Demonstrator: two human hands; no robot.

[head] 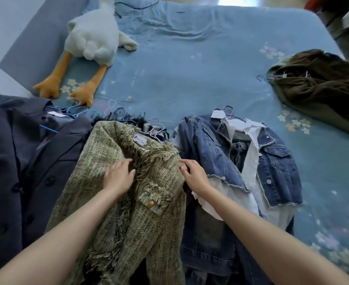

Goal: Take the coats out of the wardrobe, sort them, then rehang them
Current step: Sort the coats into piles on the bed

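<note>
1. Hands first: the left hand [119,176] and right hand [194,175] lie apart on the fringed green tweed jacket [128,192], fingers fairly straight, pressing its front panels flat; neither plainly grips.
2. That jacket lies on the blue floral bedspread [190,79], between the dark navy buttoned coat [25,161] and the blue denim jackets [251,161] stacked with white shirts.
3. Sorting looks under way; rehanging not yet begun. Next likely calls for finding a wire hanger [157,130] near the collar.
4. Farther off, well apart: an olive-brown coat [323,89] and a white plush goose [91,38].
</note>
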